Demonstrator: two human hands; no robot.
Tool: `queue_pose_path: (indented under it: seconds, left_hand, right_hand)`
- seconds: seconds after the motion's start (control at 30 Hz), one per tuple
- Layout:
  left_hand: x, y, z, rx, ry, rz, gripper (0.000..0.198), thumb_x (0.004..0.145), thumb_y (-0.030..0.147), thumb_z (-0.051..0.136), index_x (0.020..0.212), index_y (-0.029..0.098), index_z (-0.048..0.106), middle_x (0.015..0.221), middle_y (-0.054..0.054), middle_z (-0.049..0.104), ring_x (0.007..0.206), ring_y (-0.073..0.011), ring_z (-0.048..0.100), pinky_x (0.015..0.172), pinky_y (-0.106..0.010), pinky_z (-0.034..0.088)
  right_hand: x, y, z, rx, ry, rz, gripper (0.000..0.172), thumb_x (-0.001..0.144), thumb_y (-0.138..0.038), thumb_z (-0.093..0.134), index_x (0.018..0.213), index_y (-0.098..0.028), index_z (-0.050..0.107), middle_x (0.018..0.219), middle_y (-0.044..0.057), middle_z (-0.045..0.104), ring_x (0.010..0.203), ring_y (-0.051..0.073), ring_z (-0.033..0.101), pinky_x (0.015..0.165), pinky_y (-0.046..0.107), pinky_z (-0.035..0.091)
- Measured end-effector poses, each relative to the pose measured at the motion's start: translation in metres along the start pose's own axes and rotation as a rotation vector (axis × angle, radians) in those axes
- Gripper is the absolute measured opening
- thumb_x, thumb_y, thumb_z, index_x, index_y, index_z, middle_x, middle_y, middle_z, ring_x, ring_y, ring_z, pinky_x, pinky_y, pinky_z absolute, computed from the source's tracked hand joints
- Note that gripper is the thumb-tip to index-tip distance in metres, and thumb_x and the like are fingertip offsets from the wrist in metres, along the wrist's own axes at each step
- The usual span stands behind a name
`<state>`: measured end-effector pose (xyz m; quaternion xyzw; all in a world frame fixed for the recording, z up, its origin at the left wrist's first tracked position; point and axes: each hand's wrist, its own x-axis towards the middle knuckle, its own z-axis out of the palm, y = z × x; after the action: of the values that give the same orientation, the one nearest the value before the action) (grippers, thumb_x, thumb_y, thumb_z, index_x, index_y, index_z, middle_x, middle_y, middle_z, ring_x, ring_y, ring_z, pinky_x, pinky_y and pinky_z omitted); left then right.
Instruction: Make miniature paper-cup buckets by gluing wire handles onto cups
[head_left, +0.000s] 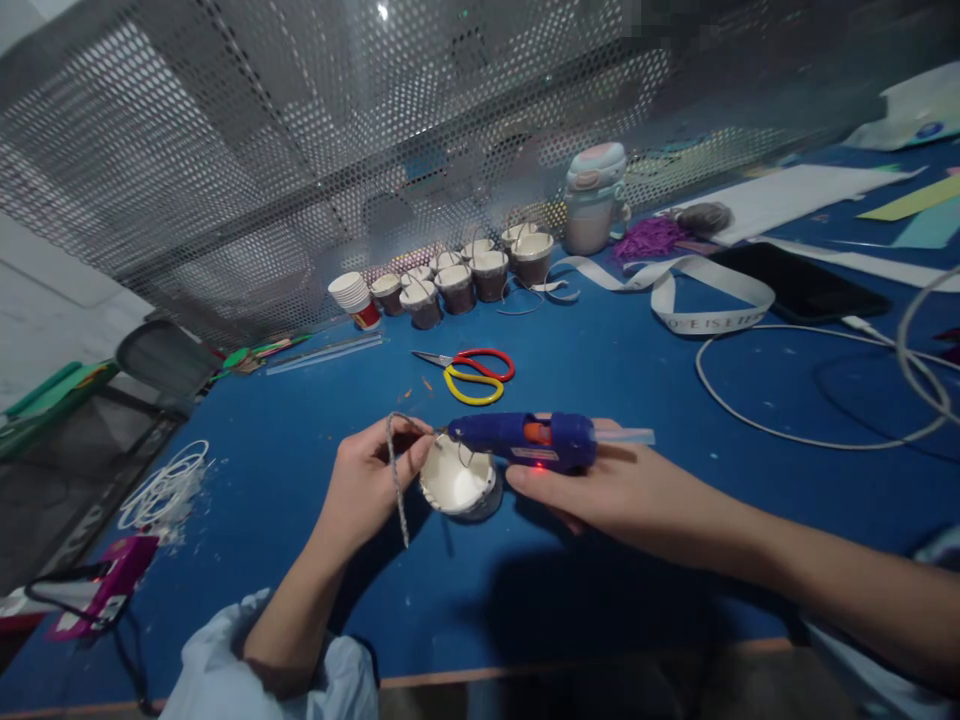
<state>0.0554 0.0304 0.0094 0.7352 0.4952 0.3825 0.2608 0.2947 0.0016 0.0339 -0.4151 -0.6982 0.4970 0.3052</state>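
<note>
My right hand (581, 490) is closed round a blue hot glue gun (517, 438), its red light lit and a clear glue stick (630, 437) poking out the back. The nozzle points left at the fingertips of my left hand (379, 475). Those fingers pinch a grey braided cord (397, 490), one end of which hangs down. Below the nozzle stands a small cup (459, 490), white inside and dark outside; my left fingers are at its rim, and I cannot tell whether they touch it. Beyond lie scissors (480, 375) with red and yellow handles.
Several finished-looking dark cups (455, 288) with wire handles stand at the back beside stacked paper cups (352, 298). A bottle (594, 200), ribbon (712, 310), phone (799, 282) and looped white cable (750, 432) lie to the right. White cord (166, 487) lies left.
</note>
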Motion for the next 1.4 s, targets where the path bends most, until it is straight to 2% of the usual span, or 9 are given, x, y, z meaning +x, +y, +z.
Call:
queue_pose_path:
  seconds: [0.1,0.27,0.4,0.5,0.7,0.97,1.4]
  left_hand:
    - [-0.001,0.000,-0.001,-0.005,-0.011,-0.007,0.016,0.082,0.032,0.066,0.080,0.017,0.069,0.076,-0.003,0.069,0.065,-0.0125,0.061,0.059,-0.020,0.048]
    - [-0.001,-0.001,-0.001,0.021,-0.024,0.012,0.015,0.082,0.032,0.067,0.084,0.017,0.070,0.084,-0.005,0.070,0.072,-0.0151,0.063,0.064,-0.023,0.050]
    - [-0.001,0.002,-0.001,0.058,-0.012,0.092,0.012,0.083,0.028,0.065,0.080,0.017,0.068,0.085,-0.005,0.067,0.074,-0.0146,0.061,0.064,-0.022,0.049]
    - [-0.002,0.004,-0.002,0.053,-0.013,0.089,0.011,0.084,0.027,0.064,0.080,0.017,0.068,0.086,-0.005,0.066,0.075,-0.0143,0.061,0.064,-0.022,0.050]
    - [-0.004,0.001,-0.002,-0.041,0.020,-0.003,0.009,0.080,0.026,0.068,0.079,0.017,0.070,0.085,-0.004,0.067,0.073,-0.0150,0.062,0.064,-0.023,0.052]
    - [-0.003,0.005,0.000,-0.079,0.012,0.040,0.005,0.079,0.021,0.067,0.077,0.017,0.068,0.080,-0.003,0.066,0.074,-0.0139,0.062,0.065,-0.021,0.051]
    - [-0.003,0.006,0.002,-0.058,0.019,0.056,0.004,0.079,0.020,0.066,0.075,0.018,0.066,0.078,-0.003,0.066,0.073,-0.0147,0.062,0.064,-0.023,0.050]
  right_hand:
    - [-0.002,0.002,0.000,-0.010,-0.031,0.092,0.039,0.086,-0.036,0.052,0.050,-0.021,0.050,0.042,-0.003,0.051,0.045,0.012,0.050,0.045,0.023,0.036]
    - [-0.003,0.008,0.000,-0.065,-0.035,0.186,0.037,0.087,-0.043,0.049,0.065,-0.017,0.064,0.041,0.000,0.057,0.046,0.015,0.057,0.048,0.025,0.040]
    - [0.000,0.011,-0.001,-0.041,-0.044,0.215,0.037,0.088,-0.043,0.049,0.069,-0.016,0.065,0.041,0.001,0.058,0.047,0.015,0.058,0.049,0.024,0.041]
    - [0.000,0.011,-0.001,0.054,-0.068,0.248,0.035,0.088,-0.043,0.050,0.070,-0.016,0.064,0.043,0.001,0.060,0.049,0.014,0.058,0.050,0.023,0.042]
    - [0.000,0.011,-0.001,0.195,-0.082,0.263,0.032,0.088,-0.042,0.052,0.070,-0.016,0.061,0.040,-0.001,0.055,0.043,0.011,0.052,0.046,0.021,0.036]
    - [0.001,0.013,0.000,0.256,-0.089,0.256,0.030,0.086,-0.036,0.054,0.063,-0.017,0.055,0.034,-0.005,0.046,0.037,0.009,0.045,0.044,0.020,0.034]
    - [0.002,0.015,0.003,0.283,-0.080,0.272,0.031,0.084,-0.033,0.054,0.057,-0.019,0.049,0.031,-0.007,0.042,0.031,0.007,0.042,0.040,0.019,0.033]
